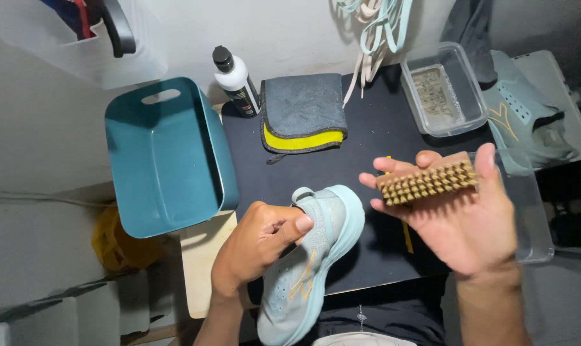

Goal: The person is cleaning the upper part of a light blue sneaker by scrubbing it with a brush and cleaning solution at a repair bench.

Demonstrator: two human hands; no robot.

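1. Nearest, the pale blue-green knit sneaker with an orange side mark (309,263) lies on the near edge of the black matte tabletop (367,147). Its long axis runs from near-left to far-right, and the end at the far right is the one being held.
2. The left hand (258,243) is closed on that far end of the shoe, thumb pressed against the grey knit fabric. The smooth, rounded foam sole faces right.
3. Just right of the shoe, the right hand (466,224) is held palm up, fingers and thumb gripping a small rectangular wooden brush with tan bristle tufts (428,179). The bristles face the camera, and the brush's long axis runs left to right, raised above the table.
4. Left of the table sits a teal plastic bin with a handle slot (165,154).
5. Farther back lie a folded grey microfibre cloth with a yellow band (303,112) and a white bottle with a black cap (236,80).
6. Far right sit a clear rectangular plastic tub (443,90) and a second pale blue-green sneaker (527,122).
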